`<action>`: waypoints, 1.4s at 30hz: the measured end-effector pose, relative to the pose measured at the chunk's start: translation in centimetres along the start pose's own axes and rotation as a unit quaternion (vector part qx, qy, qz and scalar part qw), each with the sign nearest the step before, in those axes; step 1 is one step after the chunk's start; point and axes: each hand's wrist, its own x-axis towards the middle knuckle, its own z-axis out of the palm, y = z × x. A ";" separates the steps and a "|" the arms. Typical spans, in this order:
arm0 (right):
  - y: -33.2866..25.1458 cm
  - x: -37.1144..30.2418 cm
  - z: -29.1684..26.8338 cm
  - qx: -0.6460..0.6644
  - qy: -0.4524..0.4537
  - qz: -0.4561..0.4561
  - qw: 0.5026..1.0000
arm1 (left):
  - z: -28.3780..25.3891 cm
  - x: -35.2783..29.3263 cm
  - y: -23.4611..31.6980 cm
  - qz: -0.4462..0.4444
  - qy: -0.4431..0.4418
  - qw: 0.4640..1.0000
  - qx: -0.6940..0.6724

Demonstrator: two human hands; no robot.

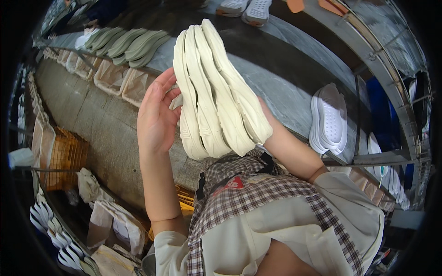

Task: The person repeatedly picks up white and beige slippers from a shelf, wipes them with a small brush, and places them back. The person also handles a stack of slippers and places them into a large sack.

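Note:
A stack of several cream-coloured shoe soles (209, 92) is held up in front of me, side edges toward me and nearly upright. My left hand (159, 108) is at the stack's left edge, palm partly showing, fingers curled against it with their tips behind the soles. My right hand (267, 115) reaches behind the stack's right side and grips it there; most of its fingers are hidden by the soles.
Grey-green soles (133, 46) lie in a row on the grey worktop (276, 69). White soles (329, 119) are stacked at its right, two shoe soles (255, 11) at the far side. Lined baskets (110, 76) stand below the edge. A yellow crate (69, 152) and lined bin (117, 223) are at left.

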 end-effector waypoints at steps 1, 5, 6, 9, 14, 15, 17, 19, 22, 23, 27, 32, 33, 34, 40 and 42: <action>-0.2 0.0 0.0 -0.006 -0.052 0.014 0.999 | 0.1 0.3 -0.4 -0.003 0.001 1.000 -0.014; -1.2 -0.7 -0.1 -0.166 0.094 -0.089 0.978 | 1.1 2.1 -4.7 -0.036 0.022 0.999 0.023; -1.5 -0.8 -0.3 -0.184 0.170 -0.118 0.961 | 1.4 2.7 -6.2 -0.037 0.014 0.995 0.092; -2.7 -2.4 -1.3 -0.195 0.245 -0.171 0.934 | 2.0 4.4 -10.4 -0.072 0.001 0.997 0.010; -6.0 -5.2 -3.8 -0.274 0.356 -0.304 0.840 | 2.6 7.8 -16.6 -0.133 0.016 0.990 0.052; -7.0 -6.0 -4.2 -0.268 0.373 -0.336 0.822 | 2.5 8.8 -17.5 -0.125 0.022 0.990 0.056; -9.5 -8.1 -5.1 -0.297 0.401 -0.391 0.773 | 2.1 10.9 -19.1 -0.142 0.042 0.988 0.036; -11.7 -9.9 -6.3 -0.351 0.455 -0.402 0.713 | 1.7 12.8 -20.2 -0.148 -0.011 0.984 0.099; -13.2 -11.2 -8.7 -0.405 0.479 -0.366 0.687 | 2.6 14.9 -22.3 -0.146 -0.044 0.973 0.175; -13.5 -11.4 -9.4 -0.408 0.497 -0.344 0.684 | 3.2 15.4 -22.9 -0.142 -0.049 0.968 0.202; -13.1 -11.0 -11.4 -0.465 0.490 -0.334 0.658 | 4.6 16.1 -23.8 -0.071 -0.114 0.922 0.363; -12.1 -10.7 -10.8 -0.510 0.520 -0.311 0.610 | 5.5 14.8 -22.0 -0.091 -0.225 0.939 0.243; -11.9 -10.9 -10.3 -0.502 0.544 -0.340 0.580 | 5.3 14.1 -21.4 -0.064 -0.175 0.947 0.261; -11.8 -10.7 -9.9 -0.498 0.560 -0.367 0.551 | 5.0 13.5 -20.7 -0.029 -0.129 0.943 0.305; -12.4 -10.0 -5.3 -0.600 0.450 -0.433 0.500 | -6.8 8.2 -14.5 -0.044 -0.178 0.981 0.066; -12.4 -8.5 -4.3 -0.596 0.426 -0.422 0.534 | -14.0 5.8 -12.8 -0.089 -0.018 0.996 0.010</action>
